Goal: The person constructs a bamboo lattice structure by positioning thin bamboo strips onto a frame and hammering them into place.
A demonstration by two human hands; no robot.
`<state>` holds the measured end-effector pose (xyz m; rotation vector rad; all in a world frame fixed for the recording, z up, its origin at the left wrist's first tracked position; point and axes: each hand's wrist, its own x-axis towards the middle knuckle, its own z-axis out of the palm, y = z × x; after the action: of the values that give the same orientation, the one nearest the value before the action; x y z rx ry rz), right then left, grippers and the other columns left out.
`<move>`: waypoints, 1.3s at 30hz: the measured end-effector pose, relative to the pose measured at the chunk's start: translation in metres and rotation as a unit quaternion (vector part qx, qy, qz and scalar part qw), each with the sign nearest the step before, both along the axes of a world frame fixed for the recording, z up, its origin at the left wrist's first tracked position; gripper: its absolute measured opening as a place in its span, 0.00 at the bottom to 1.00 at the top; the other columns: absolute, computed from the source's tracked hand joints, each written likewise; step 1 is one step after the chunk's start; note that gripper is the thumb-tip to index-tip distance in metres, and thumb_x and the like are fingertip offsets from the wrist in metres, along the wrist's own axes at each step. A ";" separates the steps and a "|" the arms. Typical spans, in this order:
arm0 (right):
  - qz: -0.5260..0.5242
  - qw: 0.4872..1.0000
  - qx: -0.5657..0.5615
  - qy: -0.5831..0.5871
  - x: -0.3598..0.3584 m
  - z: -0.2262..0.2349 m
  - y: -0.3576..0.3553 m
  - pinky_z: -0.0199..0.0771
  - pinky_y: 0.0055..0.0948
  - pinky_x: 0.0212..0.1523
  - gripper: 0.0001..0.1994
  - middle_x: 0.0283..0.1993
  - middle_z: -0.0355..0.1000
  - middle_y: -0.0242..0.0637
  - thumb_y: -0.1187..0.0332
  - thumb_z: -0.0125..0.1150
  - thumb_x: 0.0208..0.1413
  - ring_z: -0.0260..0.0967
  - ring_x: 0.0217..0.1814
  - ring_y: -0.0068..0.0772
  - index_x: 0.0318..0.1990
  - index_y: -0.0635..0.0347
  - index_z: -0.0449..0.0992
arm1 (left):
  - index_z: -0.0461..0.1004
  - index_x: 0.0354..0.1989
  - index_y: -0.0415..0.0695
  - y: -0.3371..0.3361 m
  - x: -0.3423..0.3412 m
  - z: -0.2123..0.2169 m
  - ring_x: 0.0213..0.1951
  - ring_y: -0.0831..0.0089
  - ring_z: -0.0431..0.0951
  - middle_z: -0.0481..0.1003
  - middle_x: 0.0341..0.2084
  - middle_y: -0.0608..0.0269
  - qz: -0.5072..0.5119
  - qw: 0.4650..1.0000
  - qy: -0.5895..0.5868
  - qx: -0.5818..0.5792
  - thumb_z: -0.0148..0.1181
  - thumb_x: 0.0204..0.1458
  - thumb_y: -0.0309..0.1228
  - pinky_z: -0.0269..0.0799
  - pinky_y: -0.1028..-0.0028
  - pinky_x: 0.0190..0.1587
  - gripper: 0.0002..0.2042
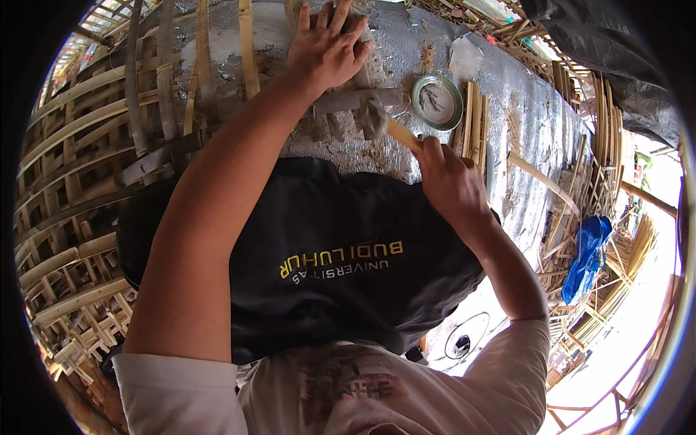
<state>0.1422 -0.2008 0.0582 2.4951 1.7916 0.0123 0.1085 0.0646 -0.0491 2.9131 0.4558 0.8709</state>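
My right hand (453,177) grips the wooden handle of a hammer (401,135). The hammer's head is over crossing bamboo strips (341,125) at the near side of a silvery sheeted surface. Farther off, my left hand (330,47) lies with fingers spread, pressing on a flat strip near the top of the view. Just right of the hammer head sits a round green-rimmed tin (437,102) holding several thin nails. A black cloth (348,290) with stitched lettering covers my lap.
Woven bamboo lattice (87,145) stretches along the left. Bundled bamboo slats (475,123) lie beside the tin, on the silvery sheet (529,130). On the right are more slats (605,145), a blue plastic bag (587,257) and dark sheeting (602,58).
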 end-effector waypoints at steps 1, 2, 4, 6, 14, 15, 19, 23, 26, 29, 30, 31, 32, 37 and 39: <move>-0.048 0.995 -0.076 -0.034 0.002 -0.006 0.004 0.74 0.36 0.17 0.09 0.20 0.69 0.37 0.63 0.54 0.62 0.75 0.21 0.41 0.42 0.56 0.66 | 0.69 0.55 0.40 0.000 -0.002 0.000 0.60 0.48 0.64 0.59 0.62 0.41 0.004 1.000 -0.001 0.022 0.51 0.56 0.43 0.49 0.38 0.64 0.23; -0.065 0.996 -0.044 0.032 0.009 -0.006 0.008 0.74 0.39 0.18 0.10 0.22 0.71 0.38 0.63 0.57 0.61 0.75 0.22 0.44 0.41 0.57 0.66 | 0.69 0.57 0.41 -0.001 -0.001 0.001 0.61 0.48 0.63 0.58 0.62 0.41 0.016 0.999 0.036 -0.003 0.50 0.57 0.43 0.49 0.39 0.65 0.23; -0.063 0.995 0.007 0.072 0.007 0.011 0.010 0.74 0.40 0.18 0.10 0.22 0.72 0.39 0.64 0.57 0.61 0.75 0.22 0.46 0.41 0.57 0.65 | 0.69 0.57 0.42 0.000 0.000 0.002 0.61 0.48 0.63 0.58 0.62 0.41 0.015 0.999 0.045 0.001 0.50 0.57 0.43 0.48 0.39 0.65 0.23; -0.024 0.984 0.130 0.116 -0.002 0.025 0.007 0.73 0.42 0.18 0.09 0.21 0.72 0.40 0.65 0.58 0.60 0.74 0.22 0.47 0.40 0.57 0.65 | 0.68 0.59 0.42 -0.001 0.000 0.005 0.61 0.48 0.62 0.58 0.63 0.41 0.010 0.999 0.046 -0.004 0.49 0.58 0.44 0.47 0.39 0.65 0.24; -0.094 0.986 -0.014 0.136 0.005 0.014 0.009 0.74 0.44 0.19 0.08 0.21 0.72 0.47 0.66 0.54 0.62 0.75 0.23 0.51 0.39 0.58 0.62 | 0.64 0.62 0.44 0.001 0.000 0.001 0.63 0.50 0.60 0.54 0.65 0.44 0.033 0.995 0.096 0.002 0.44 0.60 0.45 0.44 0.41 0.67 0.25; -0.089 0.986 -0.016 0.142 0.003 0.017 0.011 0.74 0.44 0.19 0.08 0.21 0.72 0.47 0.66 0.54 0.62 0.75 0.23 0.51 0.39 0.58 0.62 | 0.63 0.62 0.44 0.003 0.000 -0.001 0.63 0.51 0.60 0.53 0.66 0.44 0.033 0.997 0.070 -0.008 0.44 0.61 0.45 0.45 0.41 0.66 0.25; -0.034 0.986 0.084 0.138 0.006 0.006 0.007 0.74 0.46 0.20 0.09 0.22 0.72 0.46 0.67 0.56 0.61 0.75 0.23 0.52 0.40 0.58 0.63 | 0.62 0.64 0.46 -0.006 0.000 0.014 0.64 0.52 0.59 0.52 0.67 0.44 0.024 0.993 0.110 -0.045 0.42 0.61 0.46 0.43 0.44 0.68 0.25; -0.046 0.992 -0.015 0.118 0.001 0.000 0.018 0.72 0.45 0.19 0.09 0.22 0.72 0.46 0.69 0.59 0.59 0.74 0.23 0.51 0.40 0.59 0.64 | 0.61 0.65 0.46 0.000 -0.005 0.005 0.65 0.50 0.59 0.52 0.68 0.44 0.050 0.985 0.165 -0.006 0.41 0.61 0.46 0.43 0.45 0.69 0.26; 0.003 0.982 0.134 0.135 0.002 0.004 0.007 0.71 0.49 0.20 0.08 0.23 0.72 0.49 0.66 0.54 0.63 0.74 0.24 0.55 0.40 0.59 0.62 | 0.58 0.67 0.45 -0.002 -0.001 0.011 0.67 0.48 0.56 0.50 0.69 0.45 0.027 0.987 0.145 -0.070 0.40 0.62 0.46 0.42 0.47 0.70 0.28; -0.096 0.984 -0.039 0.145 0.014 -0.005 0.014 0.71 0.48 0.20 0.09 0.21 0.71 0.49 0.68 0.58 0.60 0.73 0.24 0.57 0.40 0.60 0.64 | 0.58 0.67 0.45 -0.005 -0.002 0.010 0.67 0.48 0.56 0.51 0.69 0.46 0.035 0.988 0.142 -0.053 0.40 0.62 0.46 0.42 0.47 0.70 0.27; -0.076 0.987 -0.025 0.137 0.017 0.002 0.013 0.70 0.49 0.20 0.09 0.20 0.70 0.50 0.69 0.58 0.60 0.73 0.25 0.59 0.41 0.60 0.64 | 0.58 0.67 0.45 -0.005 -0.002 0.009 0.67 0.48 0.56 0.51 0.69 0.46 0.036 0.988 0.144 -0.053 0.40 0.62 0.46 0.42 0.47 0.70 0.27; -0.072 0.987 -0.024 0.141 0.013 0.006 0.014 0.70 0.49 0.20 0.09 0.20 0.70 0.50 0.69 0.58 0.60 0.73 0.25 0.59 0.41 0.60 0.64 | 0.58 0.67 0.45 -0.004 -0.004 0.009 0.67 0.48 0.56 0.51 0.69 0.46 0.030 0.986 0.152 -0.056 0.40 0.62 0.46 0.42 0.48 0.70 0.27; -0.072 0.983 0.051 0.158 0.008 0.011 0.012 0.70 0.50 0.21 0.09 0.20 0.70 0.51 0.68 0.55 0.62 0.73 0.26 0.59 0.41 0.59 0.63 | 0.58 0.67 0.45 -0.004 -0.006 0.009 0.67 0.48 0.56 0.51 0.69 0.46 0.022 0.985 0.160 -0.060 0.40 0.62 0.46 0.43 0.48 0.70 0.27; -0.092 0.984 -0.020 0.150 0.011 -0.016 0.011 0.69 0.50 0.21 0.09 0.21 0.71 0.50 0.68 0.57 0.61 0.74 0.27 0.58 0.43 0.60 0.64 | 0.59 0.66 0.45 -0.002 -0.003 0.004 0.67 0.49 0.56 0.51 0.69 0.45 0.042 0.990 0.128 -0.044 0.39 0.62 0.45 0.44 0.48 0.69 0.27; -0.073 0.985 -0.009 0.157 0.012 -0.006 0.014 0.70 0.49 0.21 0.10 0.21 0.71 0.50 0.68 0.57 0.60 0.74 0.26 0.57 0.43 0.61 0.64 | 0.60 0.66 0.46 -0.003 -0.001 0.006 0.67 0.48 0.56 0.51 0.69 0.45 0.041 0.989 0.137 -0.039 0.39 0.62 0.46 0.44 0.48 0.69 0.27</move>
<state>0.1547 -0.1872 0.0520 2.7331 1.6880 -0.4264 0.1078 0.0615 -0.0434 2.9681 0.6176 0.4475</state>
